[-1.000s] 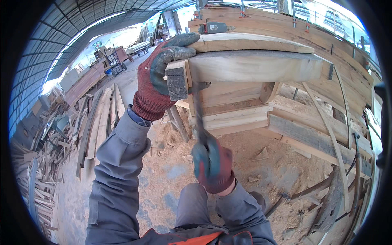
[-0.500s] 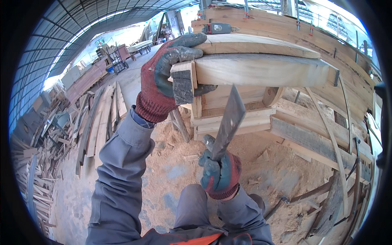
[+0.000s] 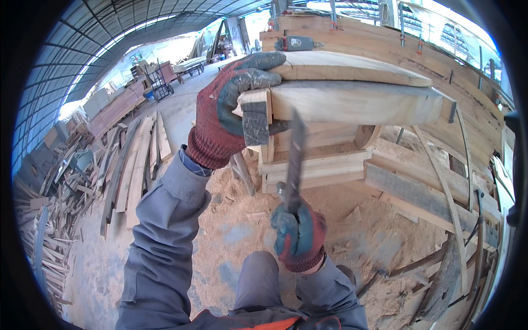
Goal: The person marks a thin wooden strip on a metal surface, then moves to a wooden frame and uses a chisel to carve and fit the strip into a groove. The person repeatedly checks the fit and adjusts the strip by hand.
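Note:
My left hand (image 3: 242,102), in a red and grey-green work glove, is wrapped round the left end of a thick pale plank (image 3: 352,102). There it presses a short block (image 3: 256,124), dark on its near face, against the plank's end. A curved board (image 3: 346,74) lies on top of the plank, with my fingers reaching its end. My right hand (image 3: 300,234), gloved alike, is closed round the base of a knife (image 3: 295,159) with a broad, dark steel blade. The blade stands nearly upright, blurred, its tip in front of the plank's left part. The knife's handle is hidden in my glove.
A cordless power tool (image 3: 297,43) lies behind the plank. Below is a wooden frame (image 3: 319,170); large boards with clamps (image 3: 385,49) stand behind. Offcuts (image 3: 55,220) and long boards (image 3: 140,165) cover the left floor. Thin strips (image 3: 440,192) lean at right. Sawdust (image 3: 236,220) covers the ground.
The knife's blade has turned more edge-on and its tip has swung left. The plank, block and my left hand appear slightly lower and further right in view.

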`<move>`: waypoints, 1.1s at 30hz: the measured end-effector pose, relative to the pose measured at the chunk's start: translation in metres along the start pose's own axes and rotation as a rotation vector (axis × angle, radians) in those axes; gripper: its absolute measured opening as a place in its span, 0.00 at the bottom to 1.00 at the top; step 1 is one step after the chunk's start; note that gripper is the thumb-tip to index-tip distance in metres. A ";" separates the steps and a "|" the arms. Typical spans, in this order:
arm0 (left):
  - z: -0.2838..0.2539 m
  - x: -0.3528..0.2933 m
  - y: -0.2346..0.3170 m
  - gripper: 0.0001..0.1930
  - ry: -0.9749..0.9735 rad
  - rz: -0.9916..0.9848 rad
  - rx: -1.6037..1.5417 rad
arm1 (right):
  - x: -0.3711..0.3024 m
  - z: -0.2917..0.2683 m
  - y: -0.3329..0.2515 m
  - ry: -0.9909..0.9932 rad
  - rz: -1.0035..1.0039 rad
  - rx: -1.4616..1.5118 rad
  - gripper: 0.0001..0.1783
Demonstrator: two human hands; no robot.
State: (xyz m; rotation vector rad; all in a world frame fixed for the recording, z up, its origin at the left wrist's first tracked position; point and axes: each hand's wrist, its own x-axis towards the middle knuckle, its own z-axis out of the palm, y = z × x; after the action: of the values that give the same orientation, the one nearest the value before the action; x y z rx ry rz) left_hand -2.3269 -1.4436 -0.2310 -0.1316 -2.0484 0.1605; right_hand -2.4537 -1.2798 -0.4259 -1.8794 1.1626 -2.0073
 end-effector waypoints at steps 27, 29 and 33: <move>0.001 0.001 -0.012 0.38 -0.022 0.104 -0.023 | -0.008 -0.007 -0.024 0.017 0.011 -0.019 0.30; 0.001 -0.001 -0.011 0.37 -0.026 0.064 -0.035 | -0.008 -0.007 -0.029 -0.051 0.104 -0.145 0.29; 0.001 -0.001 -0.011 0.38 -0.016 0.059 -0.024 | -0.006 -0.006 -0.037 -0.017 0.202 0.089 0.25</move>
State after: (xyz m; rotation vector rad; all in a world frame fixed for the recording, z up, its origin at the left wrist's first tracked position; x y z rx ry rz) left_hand -2.3274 -1.4544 -0.2303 -0.2060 -2.0644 0.1740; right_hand -2.4443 -1.2484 -0.4069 -1.6615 1.1853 -1.8975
